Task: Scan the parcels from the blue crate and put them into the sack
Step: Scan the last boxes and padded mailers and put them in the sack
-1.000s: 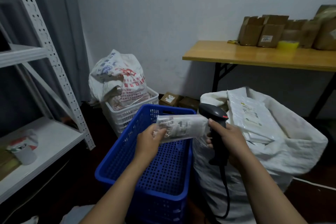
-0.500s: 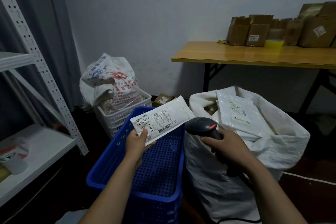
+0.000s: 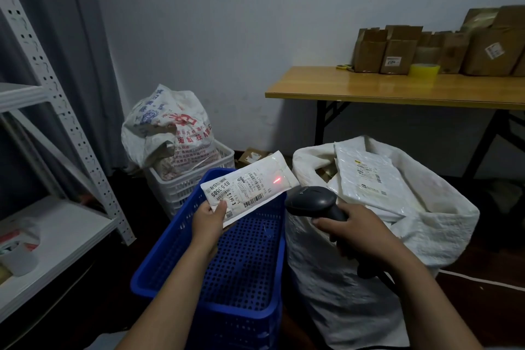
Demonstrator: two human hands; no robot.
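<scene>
White flat parcel, rounded black scanner, perforated blue crate, woven sack

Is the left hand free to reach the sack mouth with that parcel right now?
Probably yes. The sack stands open right beside the blue crate, but the right hand and scanner sit between the left hand and its rim, so the parcel would likely pass over them.

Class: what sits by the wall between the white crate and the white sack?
A small labelled cardboard box, partly behind the held parcel, seen in the head view.
</scene>
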